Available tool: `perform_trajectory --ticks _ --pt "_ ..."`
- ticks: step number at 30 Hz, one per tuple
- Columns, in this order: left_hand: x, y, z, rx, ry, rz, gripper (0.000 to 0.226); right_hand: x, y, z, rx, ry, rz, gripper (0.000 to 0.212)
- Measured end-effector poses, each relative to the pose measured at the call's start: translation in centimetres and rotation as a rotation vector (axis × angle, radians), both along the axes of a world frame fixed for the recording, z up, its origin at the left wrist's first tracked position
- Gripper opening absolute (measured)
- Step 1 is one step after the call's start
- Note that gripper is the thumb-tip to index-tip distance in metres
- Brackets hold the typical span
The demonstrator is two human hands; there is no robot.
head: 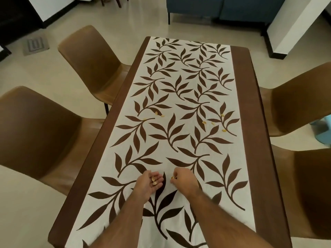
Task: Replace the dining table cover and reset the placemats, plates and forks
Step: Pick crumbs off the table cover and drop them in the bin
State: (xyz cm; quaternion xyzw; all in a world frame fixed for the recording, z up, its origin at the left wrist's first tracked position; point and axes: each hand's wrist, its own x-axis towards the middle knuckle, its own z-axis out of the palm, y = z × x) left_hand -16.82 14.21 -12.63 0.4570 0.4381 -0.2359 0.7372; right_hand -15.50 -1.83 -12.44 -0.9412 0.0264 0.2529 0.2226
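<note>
A white table cover (pixel 180 108) printed with brown leaves and edged in brown lies over the dining table. Several small yellowish shells are scattered on it, some near the middle left (pixel 158 114) and some at the middle right (pixel 213 122). My left hand (pixel 151 183) is cupped palm up over the near part of the cover, with a few shells (pixel 154 180) resting in it. My right hand (pixel 182 179) is just beside it, fingers pinched on one shell (pixel 172 177). No placemats, plates or forks are in view.
Four brown chairs stand around the table, two on the left (pixel 93 65) (pixel 35 131) and two on the right (pixel 300 108) (pixel 308 190). A blue sofa (pixel 220 8) stands beyond the far end. A light blue object (pixel 324 129) sits on the floor at right.
</note>
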Motion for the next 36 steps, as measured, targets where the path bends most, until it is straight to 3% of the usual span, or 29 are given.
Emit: perform_trajectory --ticks 5,10,12,16,19,30,36 --pt "-0.3 0.3 -0.1 0.030 0.007 -0.005 0.038 0.1 1.8 0.2 0.014 -0.004 0.047 0.012" --pt "-0.5 -0.2 0.3 0.003 -0.009 -0.027 0.040 0.5 2.7 1.0 0.311 0.038 0.035 0.009" --pt "-0.5 -0.5 0.6 -0.039 -0.009 -0.018 0.040 0.7 2.3 1.1 0.341 0.018 0.009 0.013" --pt "-0.3 -0.7 0.8 -0.068 -0.006 -0.003 0.039 1.5 -1.4 0.4 0.131 -0.145 -0.218 0.020" --pt "-0.4 -0.3 0.8 -0.053 -0.003 -0.005 0.040 1.4 -4.3 -0.6 0.018 -0.137 -0.319 0.017" --pt "-0.7 0.5 2.3 0.015 -0.029 -0.030 0.039 0.8 -3.5 -1.1 -0.177 -0.091 -0.151 0.021" --pt "-1.0 0.1 2.8 0.036 -0.040 -0.031 0.038 1.0 -3.2 -1.1 -0.098 -0.125 -0.192 0.028"
